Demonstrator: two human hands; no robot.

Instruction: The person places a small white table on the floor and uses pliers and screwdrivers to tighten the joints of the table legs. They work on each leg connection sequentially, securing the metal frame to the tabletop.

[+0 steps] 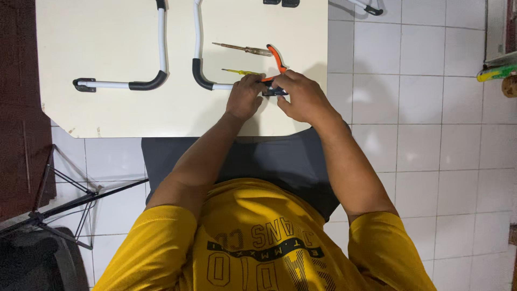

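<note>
A cream board (118, 113) lies upside down on the tiled floor, with two white tube legs with black bends, the left leg (141, 83) and the right leg (198, 64). My left hand (245, 97) and my right hand (301, 97) meet at a small black bracket (273, 91) at the end of the right leg. Orange-handled pliers (277, 58) lie under my right fingers. A yellow-handled screwdriver (240, 71) lies just above my left fingers. A clear-handled screwdriver (243, 49) rests further up the board.
White floor tiles (431, 108) spread to the right. A black tripod stand (59, 205) stands at the lower left beside a dark brown surface (16, 108). Another white tube (366, 6) lies at the top right. Green and yellow objects (495, 73) sit at the right edge.
</note>
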